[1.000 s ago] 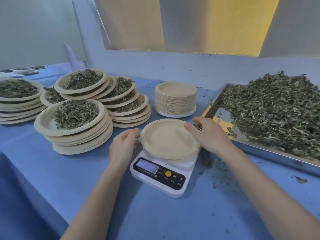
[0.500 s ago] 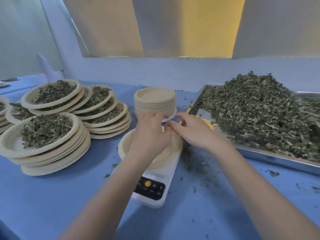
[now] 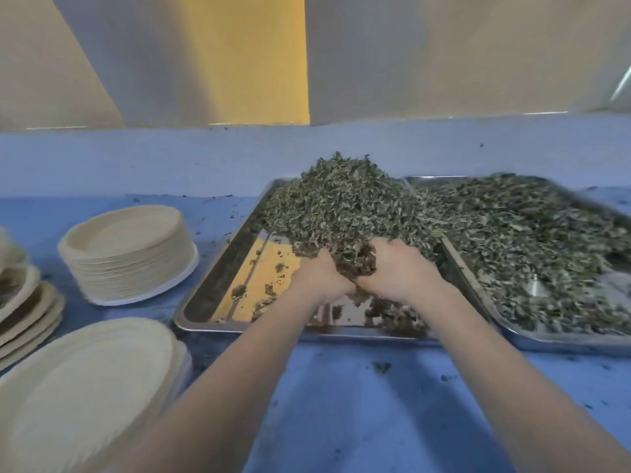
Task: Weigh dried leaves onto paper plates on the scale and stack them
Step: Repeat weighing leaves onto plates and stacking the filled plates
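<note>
A heap of dried green leaves [image 3: 345, 203] fills the back of a steel tray [image 3: 218, 268]. My left hand [image 3: 319, 276] and my right hand [image 3: 397, 268] are side by side at the heap's near edge, cupped round a clump of leaves between them. An empty paper plate [image 3: 82, 387] lies at the lower left; the scale under it is hidden. A stack of empty paper plates [image 3: 129, 254] stands behind it.
A second steel tray [image 3: 566, 339] of dried leaves lies to the right, touching the first. Stacked plates with leaves [image 3: 24, 302] show at the left edge. Leaf crumbs are scattered over the blue tablecloth [image 3: 358, 404]. A wall runs close behind the trays.
Both hands left the plate on the scale and moved right into the leaf heap, where they now gather a clump. The view swung right, so the filled stacks are mostly out of frame.
</note>
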`<action>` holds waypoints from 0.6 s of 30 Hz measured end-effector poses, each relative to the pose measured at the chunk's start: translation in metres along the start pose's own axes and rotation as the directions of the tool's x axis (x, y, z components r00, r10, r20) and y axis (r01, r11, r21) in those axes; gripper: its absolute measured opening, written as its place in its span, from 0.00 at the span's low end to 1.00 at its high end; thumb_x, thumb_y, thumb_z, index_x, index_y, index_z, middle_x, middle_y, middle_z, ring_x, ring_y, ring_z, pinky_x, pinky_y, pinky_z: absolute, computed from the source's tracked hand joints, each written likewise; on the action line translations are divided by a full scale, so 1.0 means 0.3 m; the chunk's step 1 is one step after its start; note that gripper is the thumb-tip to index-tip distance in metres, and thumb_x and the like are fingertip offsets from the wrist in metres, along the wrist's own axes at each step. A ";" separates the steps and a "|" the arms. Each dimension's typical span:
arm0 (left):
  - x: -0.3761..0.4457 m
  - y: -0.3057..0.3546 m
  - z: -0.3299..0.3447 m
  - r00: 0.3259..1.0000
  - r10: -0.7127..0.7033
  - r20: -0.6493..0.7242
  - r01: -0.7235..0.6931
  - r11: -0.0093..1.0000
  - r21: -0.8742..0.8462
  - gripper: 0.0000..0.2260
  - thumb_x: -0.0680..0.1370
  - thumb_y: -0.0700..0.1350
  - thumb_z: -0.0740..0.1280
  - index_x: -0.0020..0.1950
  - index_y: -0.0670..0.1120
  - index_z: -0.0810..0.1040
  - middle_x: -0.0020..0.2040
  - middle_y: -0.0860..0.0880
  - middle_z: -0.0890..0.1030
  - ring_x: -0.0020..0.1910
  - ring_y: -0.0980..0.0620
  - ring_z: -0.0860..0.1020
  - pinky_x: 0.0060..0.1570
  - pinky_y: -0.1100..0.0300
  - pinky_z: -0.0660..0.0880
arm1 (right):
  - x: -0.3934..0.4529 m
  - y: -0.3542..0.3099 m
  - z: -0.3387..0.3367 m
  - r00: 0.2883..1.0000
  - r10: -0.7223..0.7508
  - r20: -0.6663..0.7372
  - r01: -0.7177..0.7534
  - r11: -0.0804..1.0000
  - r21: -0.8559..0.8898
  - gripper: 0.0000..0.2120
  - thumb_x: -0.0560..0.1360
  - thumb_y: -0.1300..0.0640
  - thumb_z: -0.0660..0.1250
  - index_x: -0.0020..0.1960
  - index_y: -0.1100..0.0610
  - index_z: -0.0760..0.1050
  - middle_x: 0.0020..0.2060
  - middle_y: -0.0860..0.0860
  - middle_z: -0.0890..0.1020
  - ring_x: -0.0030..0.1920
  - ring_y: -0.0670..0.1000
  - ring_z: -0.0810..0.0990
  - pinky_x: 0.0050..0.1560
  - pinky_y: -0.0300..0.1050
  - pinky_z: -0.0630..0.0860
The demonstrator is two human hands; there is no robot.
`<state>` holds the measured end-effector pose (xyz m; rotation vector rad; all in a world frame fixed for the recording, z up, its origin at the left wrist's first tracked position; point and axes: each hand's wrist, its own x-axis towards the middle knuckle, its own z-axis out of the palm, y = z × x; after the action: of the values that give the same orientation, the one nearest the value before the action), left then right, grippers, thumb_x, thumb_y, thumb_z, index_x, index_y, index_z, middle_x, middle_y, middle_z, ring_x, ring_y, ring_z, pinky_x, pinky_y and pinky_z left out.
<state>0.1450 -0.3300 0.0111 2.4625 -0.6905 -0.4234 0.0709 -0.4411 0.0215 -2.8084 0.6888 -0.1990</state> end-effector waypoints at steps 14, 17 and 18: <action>0.149 0.061 0.039 0.969 0.161 0.189 -0.138 0.982 -0.127 0.40 0.73 0.33 0.64 0.78 0.54 0.48 0.76 0.45 0.54 0.46 0.45 0.78 0.34 0.57 0.71 | 0.169 0.173 -0.054 0.996 0.022 0.088 -0.011 0.992 -0.124 0.18 0.74 0.53 0.62 0.63 0.52 0.72 0.61 0.54 0.74 0.55 0.55 0.76 0.60 0.52 0.73; 0.126 0.091 0.064 0.952 0.136 0.275 -0.127 0.991 -0.052 0.35 0.75 0.30 0.52 0.77 0.55 0.50 0.77 0.41 0.53 0.53 0.45 0.77 0.35 0.57 0.73 | 0.169 0.160 -0.012 0.961 -0.025 0.277 0.092 0.969 -0.230 0.15 0.75 0.57 0.57 0.61 0.58 0.72 0.63 0.58 0.71 0.55 0.58 0.75 0.56 0.48 0.71; 0.118 0.092 0.074 0.943 0.148 0.297 -0.146 0.989 -0.029 0.35 0.75 0.29 0.51 0.77 0.57 0.52 0.76 0.40 0.54 0.52 0.45 0.76 0.33 0.60 0.73 | 0.160 0.162 -0.011 0.940 -0.069 0.334 0.139 0.972 -0.191 0.13 0.75 0.58 0.57 0.57 0.57 0.73 0.60 0.57 0.75 0.52 0.56 0.75 0.52 0.45 0.72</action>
<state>0.1539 -0.3786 0.0039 2.3430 -0.9875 -0.7468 0.0913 -0.5060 0.0153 -2.9764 0.5081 0.3362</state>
